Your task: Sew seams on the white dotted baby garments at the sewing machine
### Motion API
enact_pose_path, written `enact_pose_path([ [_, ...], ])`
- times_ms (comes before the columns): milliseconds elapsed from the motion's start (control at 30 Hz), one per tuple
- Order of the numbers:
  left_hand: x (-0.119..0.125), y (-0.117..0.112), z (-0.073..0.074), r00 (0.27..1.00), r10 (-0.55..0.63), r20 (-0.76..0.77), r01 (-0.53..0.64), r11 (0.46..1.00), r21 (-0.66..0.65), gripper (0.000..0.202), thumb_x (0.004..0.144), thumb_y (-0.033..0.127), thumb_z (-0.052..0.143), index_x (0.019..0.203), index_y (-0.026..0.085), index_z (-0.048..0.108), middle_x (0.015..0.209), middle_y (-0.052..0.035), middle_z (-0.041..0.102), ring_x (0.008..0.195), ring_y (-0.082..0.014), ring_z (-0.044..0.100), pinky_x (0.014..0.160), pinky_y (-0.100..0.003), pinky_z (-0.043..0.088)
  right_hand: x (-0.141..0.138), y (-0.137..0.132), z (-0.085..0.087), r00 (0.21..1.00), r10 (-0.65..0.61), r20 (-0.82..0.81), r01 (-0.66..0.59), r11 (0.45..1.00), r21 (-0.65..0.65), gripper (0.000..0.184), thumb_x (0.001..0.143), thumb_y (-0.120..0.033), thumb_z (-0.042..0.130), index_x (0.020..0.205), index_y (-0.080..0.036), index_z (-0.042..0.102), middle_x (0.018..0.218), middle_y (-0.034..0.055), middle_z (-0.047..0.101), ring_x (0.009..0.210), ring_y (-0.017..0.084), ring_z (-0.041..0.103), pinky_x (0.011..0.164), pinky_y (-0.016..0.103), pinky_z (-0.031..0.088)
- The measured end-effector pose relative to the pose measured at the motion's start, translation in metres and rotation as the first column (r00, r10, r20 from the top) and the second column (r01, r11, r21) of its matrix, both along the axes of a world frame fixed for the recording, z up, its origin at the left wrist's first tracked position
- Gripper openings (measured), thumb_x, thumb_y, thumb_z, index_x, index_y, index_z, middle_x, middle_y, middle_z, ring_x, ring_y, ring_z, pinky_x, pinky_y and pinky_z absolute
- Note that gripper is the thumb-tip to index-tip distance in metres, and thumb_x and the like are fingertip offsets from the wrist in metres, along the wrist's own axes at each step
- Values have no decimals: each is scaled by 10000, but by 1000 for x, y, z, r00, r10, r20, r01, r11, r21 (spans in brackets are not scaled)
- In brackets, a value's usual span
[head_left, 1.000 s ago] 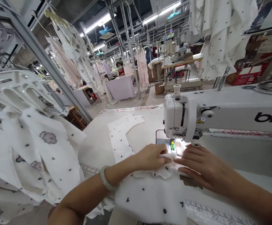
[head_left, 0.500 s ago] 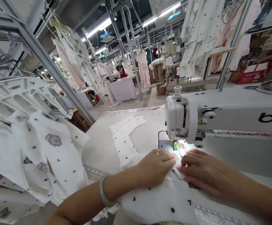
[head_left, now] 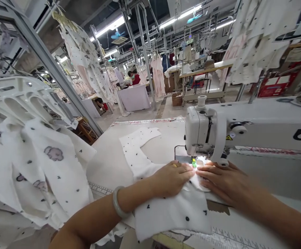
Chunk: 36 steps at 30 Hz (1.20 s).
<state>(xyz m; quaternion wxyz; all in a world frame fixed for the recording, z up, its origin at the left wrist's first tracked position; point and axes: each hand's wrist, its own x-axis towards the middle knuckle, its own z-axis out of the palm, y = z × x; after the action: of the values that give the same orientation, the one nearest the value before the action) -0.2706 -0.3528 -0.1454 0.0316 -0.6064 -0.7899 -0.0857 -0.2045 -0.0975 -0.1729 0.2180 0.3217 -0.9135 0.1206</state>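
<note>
A white cloth piece with small dark prints [head_left: 171, 214] lies over the table's front edge, and its curved strip [head_left: 133, 145] reaches back to the left. My left hand [head_left: 169, 178], with a ring and a bangle, presses closed fingers onto the cloth just left of the needle area. Close to those fingertips, my right hand [head_left: 221, 178] grips the cloth's edge from the right, its fingers held together; the thumb is mostly hidden. Directly ahead of both hands is the green presser foot [head_left: 194, 163] of a white sewing machine [head_left: 201, 131], under a bright lamp.
At left, several white printed cloth pieces [head_left: 54, 166] hang from a white rack [head_left: 17, 93] beside a metal post [head_left: 54, 72]. A ruler strip [head_left: 100, 188] runs along the table's front. Garments [head_left: 256, 52] hang behind the machine. A person in red [head_left: 135, 79] sits farther back.
My right hand has moved forward beside the presser foot, its fingers straighter. The cloth's near edge lies flatter. My left hand stays on the cloth. The view has shifted slightly.
</note>
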Motion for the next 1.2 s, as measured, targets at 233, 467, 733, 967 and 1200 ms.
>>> enact_pose_path([
  [233, 4, 0, -4, 999, 36, -14, -36, 999, 8, 414, 1044, 115, 417, 1423, 110, 582, 1487, -168, 611, 1354, -271, 587, 1162, -480, 471, 8, -1, 5, 997, -32, 75, 32, 999, 1, 304, 1071, -358, 515, 1295, -315, 715, 1274, 6, 759, 1117, 277, 733, 1100, 488, 467],
  [467, 0, 3, -5, 999, 52, 12, -52, 999, 5, 442, 998, 79, 462, 1424, 125, 571, 1489, -168, 609, 1415, -283, 546, 1182, -488, 456, 4, 1, -4, 1000, -17, -24, 17, 1000, -5, 317, 1082, -425, 506, 1333, -313, 665, 1288, -2, 753, 1129, 243, 728, 1139, 487, 401],
  [733, -13, 4, -3, 1000, 2, -3, -2, 999, 34, 375, 1019, 113, 453, 1364, 92, 598, 1436, -174, 639, 1351, -271, 590, 1172, -463, 469, 5, 2, 3, 998, -14, -59, 14, 1000, -6, 309, 1091, -414, 474, 1314, -304, 657, 1242, 9, 766, 1092, 256, 727, 1111, 486, 397],
  [967, -12, 0, -2, 978, -189, -89, 196, 978, 66, 362, 1047, 56, 381, 1260, 70, 673, 1248, -114, 744, 1211, -213, 650, 1130, -356, 516, 9, 1, 11, 996, 73, 44, -75, 997, 37, 237, 1107, -327, 450, 1149, -325, 684, 1110, -8, 745, 989, 207, 717, 1094, 467, 372],
  [1200, -27, 6, -3, 991, -114, -70, 117, 993, 36, 344, 1036, 46, 441, 1292, 98, 666, 1295, -131, 718, 1234, -213, 666, 1100, -348, 556, 4, 4, 9, 992, 41, -118, -39, 999, 18, 243, 1123, -357, 442, 1234, -298, 649, 1102, 3, 745, 939, 201, 729, 1089, 446, 318],
])
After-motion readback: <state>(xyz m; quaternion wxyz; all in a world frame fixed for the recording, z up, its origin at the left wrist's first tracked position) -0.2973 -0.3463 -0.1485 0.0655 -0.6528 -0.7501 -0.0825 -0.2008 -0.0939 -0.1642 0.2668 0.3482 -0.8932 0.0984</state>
